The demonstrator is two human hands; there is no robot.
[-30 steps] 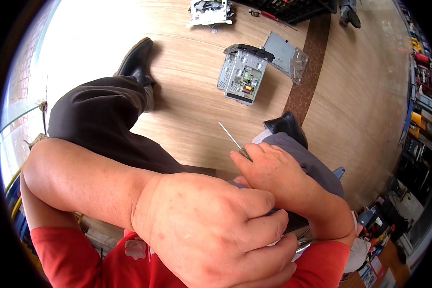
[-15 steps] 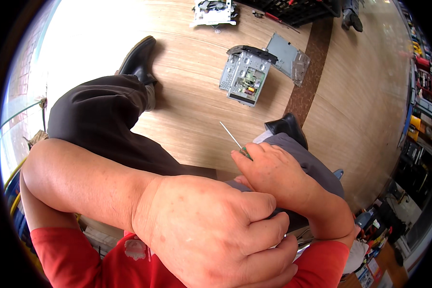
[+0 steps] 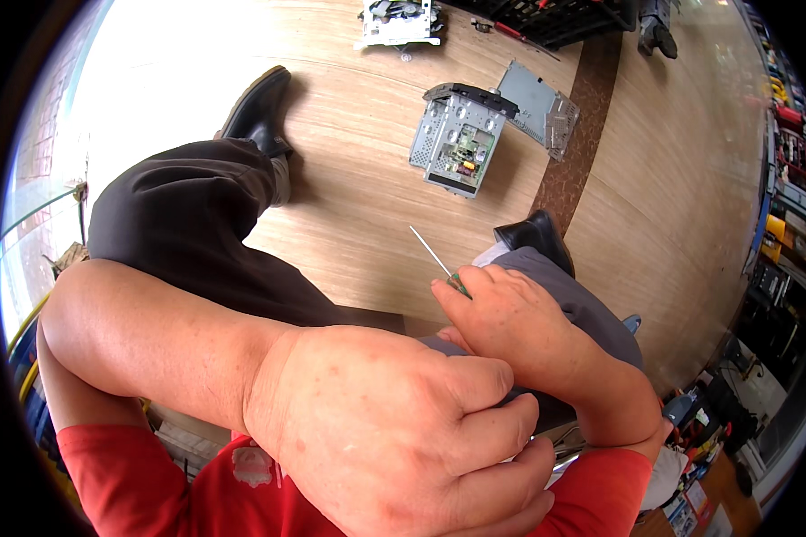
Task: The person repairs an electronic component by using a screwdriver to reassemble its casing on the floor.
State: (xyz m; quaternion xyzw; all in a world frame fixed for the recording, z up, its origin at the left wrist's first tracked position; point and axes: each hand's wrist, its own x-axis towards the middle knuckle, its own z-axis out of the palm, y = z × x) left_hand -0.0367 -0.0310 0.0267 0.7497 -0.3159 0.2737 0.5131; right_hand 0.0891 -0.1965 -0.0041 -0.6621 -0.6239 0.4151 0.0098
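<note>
Close in front of me, my left hand (image 3: 394, 430) has its fingers curled inward, and its palm side is hidden. Whatever it may hold does not show. Just beyond it, over my right thigh, my right hand (image 3: 515, 318) is closed around a screwdriver (image 3: 433, 251). The thin metal shaft points away to the upper left, and a bit of the green handle shows at the fingers. On the floor ahead, apart from both hands, stands a silver metal electronics unit (image 3: 439, 134) with an opening showing a circuit board and a black curved front piece.
A flat grey metal cover (image 3: 522, 94) and a perforated plate (image 3: 561, 127) lie right of the unit. Farther off are a white-framed mechanism (image 3: 401, 27), a red-handled tool (image 3: 509, 32) and a black crate (image 3: 564, 22). My shoes (image 3: 261, 112) flank the work; cluttered shelves line the right.
</note>
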